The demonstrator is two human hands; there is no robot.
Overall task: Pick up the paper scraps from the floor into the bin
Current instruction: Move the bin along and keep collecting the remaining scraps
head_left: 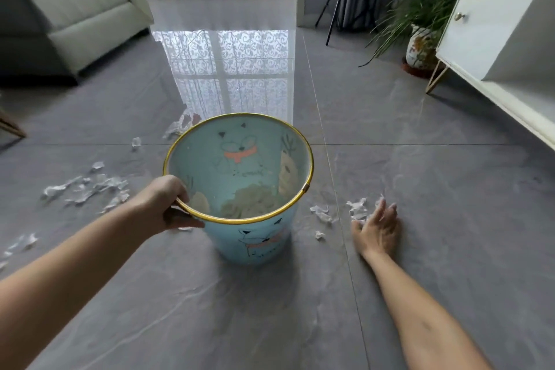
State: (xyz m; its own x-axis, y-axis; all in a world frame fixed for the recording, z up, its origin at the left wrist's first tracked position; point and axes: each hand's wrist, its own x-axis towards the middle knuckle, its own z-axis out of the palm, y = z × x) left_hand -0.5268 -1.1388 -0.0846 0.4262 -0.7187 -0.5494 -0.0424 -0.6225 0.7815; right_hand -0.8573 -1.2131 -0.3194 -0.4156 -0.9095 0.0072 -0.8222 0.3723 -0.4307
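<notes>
Head view: risks first. The right scraps (pixel 357 209) are thin and lie flat on the glossy floor (pixel 420 159). A sweeping palm could fan them farther off rather than gather them, and a pinch may lift only one or two. The bin (pixel 258 246) is held at a single spot on its rim; a pull there could tip it and spill the crumpled paper (pixel 252 201) already inside (it looks light). A bigger left scatter (pixel 87 189) and some far scraps (pixel 178 126) lie well apart from the working hand.

Left hand (pixel 169 204): fingers curled over the bin's near-left rim, thumb outside below it, gripping. Right hand (pixel 377 230): low at the floor, right of the bin, fingers straight and spread wide, tips touching the nearest scraps; nothing visibly held.
</notes>
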